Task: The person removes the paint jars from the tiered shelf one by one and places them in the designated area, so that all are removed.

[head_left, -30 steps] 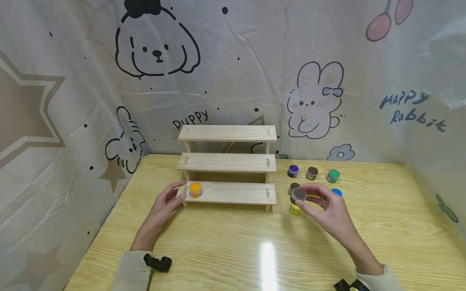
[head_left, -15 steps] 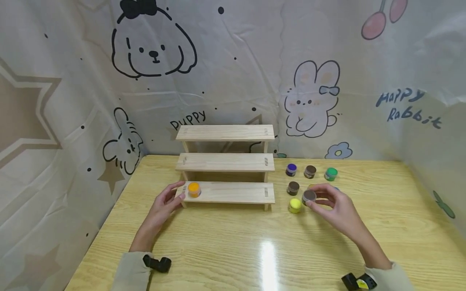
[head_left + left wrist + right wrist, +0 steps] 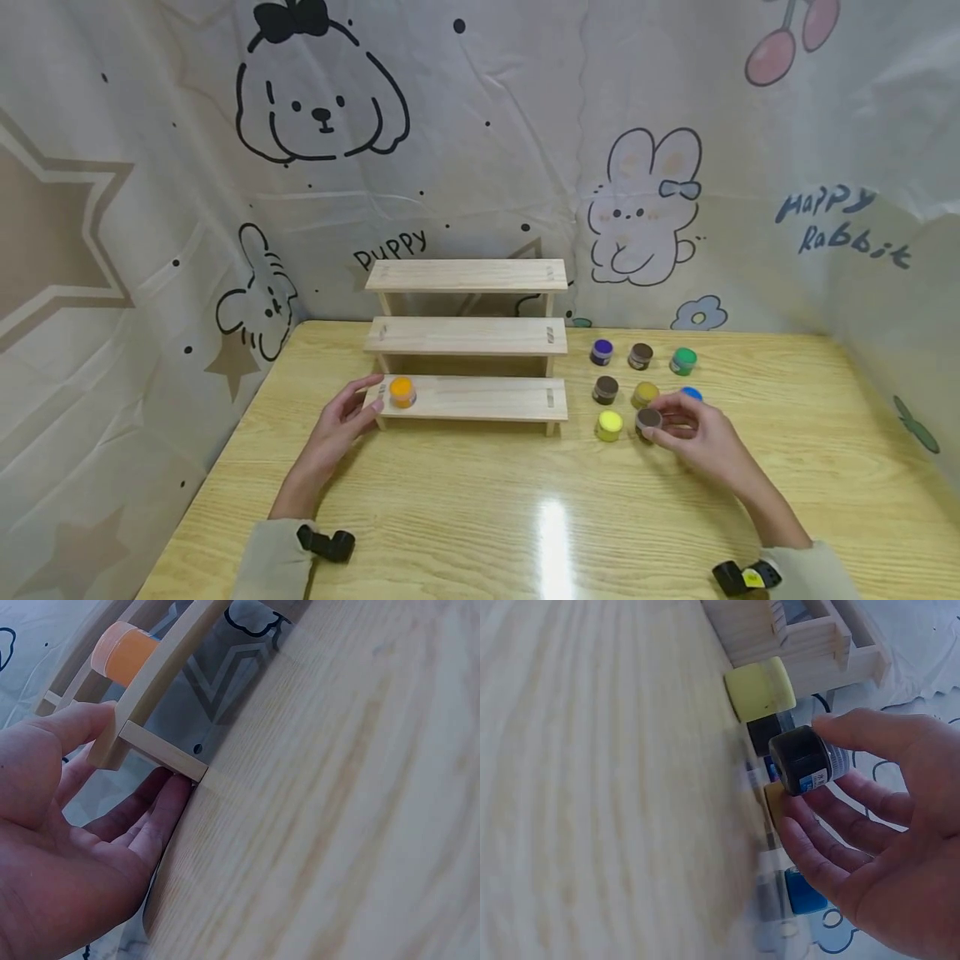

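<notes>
A three-tier wooden display stand (image 3: 467, 335) stands at the back of the table. An orange paint jar (image 3: 402, 392) sits at the left end of its lowest shelf. My left hand (image 3: 335, 433) holds that end, its thumb on the board and its fingers by the leg, as the left wrist view shows. My right hand (image 3: 707, 442) pinches a small dark-lidded paint jar (image 3: 802, 759) between thumb and fingers. That jar is just right of a yellow paint jar (image 3: 609, 426) and in front of an ochre one (image 3: 645, 395); whether its base touches the table cannot be told.
Other paint jars stand right of the stand: purple (image 3: 602, 352), brown (image 3: 641, 357), green (image 3: 683, 361), dark brown (image 3: 605, 390) and blue (image 3: 692, 392), the last partly behind my right hand. A printed cloth (image 3: 480, 150) hangs behind the table (image 3: 450, 508).
My right hand has carried the dark-lidded jar right and down, from over the yellow jar to beside it. The yellow and ochre jars have come into view. My left hand has stayed put.
</notes>
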Tool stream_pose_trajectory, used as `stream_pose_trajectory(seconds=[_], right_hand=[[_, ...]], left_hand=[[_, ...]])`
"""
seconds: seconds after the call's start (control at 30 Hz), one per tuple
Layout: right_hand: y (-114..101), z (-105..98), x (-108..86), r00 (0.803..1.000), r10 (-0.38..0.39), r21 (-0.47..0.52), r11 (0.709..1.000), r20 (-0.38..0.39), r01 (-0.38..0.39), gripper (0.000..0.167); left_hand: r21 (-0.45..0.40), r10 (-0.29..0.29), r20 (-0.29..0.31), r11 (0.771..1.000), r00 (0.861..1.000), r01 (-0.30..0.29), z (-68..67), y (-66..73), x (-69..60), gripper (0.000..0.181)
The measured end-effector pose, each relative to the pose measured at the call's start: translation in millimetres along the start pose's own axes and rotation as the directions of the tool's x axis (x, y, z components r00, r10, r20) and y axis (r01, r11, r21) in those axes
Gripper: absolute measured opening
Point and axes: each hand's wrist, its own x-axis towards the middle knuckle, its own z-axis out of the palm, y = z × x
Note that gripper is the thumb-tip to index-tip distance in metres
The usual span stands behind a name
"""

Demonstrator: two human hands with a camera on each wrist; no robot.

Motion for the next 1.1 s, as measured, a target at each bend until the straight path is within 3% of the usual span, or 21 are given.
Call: stream_pose_trajectory(seconds=[0.33,0.8,1.1], right_hand=[[7,-1,0.7,0.999,0.0,0.018,1.0,0.054,-0.001,0.037],[12,-7,1.5,0.997,-0.035,-0.014,0.999,0.072,0.036,0.036],[3,-15,-0.3,0.999,-0.041,-0.014,0.999,0.023,0.042,0.038]], left_hand=[[-0.008,0.002,0.007,1.0,1.0,-0.002,1.1,2.1,-0.8,0.053],[-0.009,0.004,0.003,1.0,1.0,-0.004,-0.3,1.8,-0.7,0.052],[-0.029,0.025,0.011,0.999,1.0,-0.025,-0.7,-0.7,0.0,0.052]])
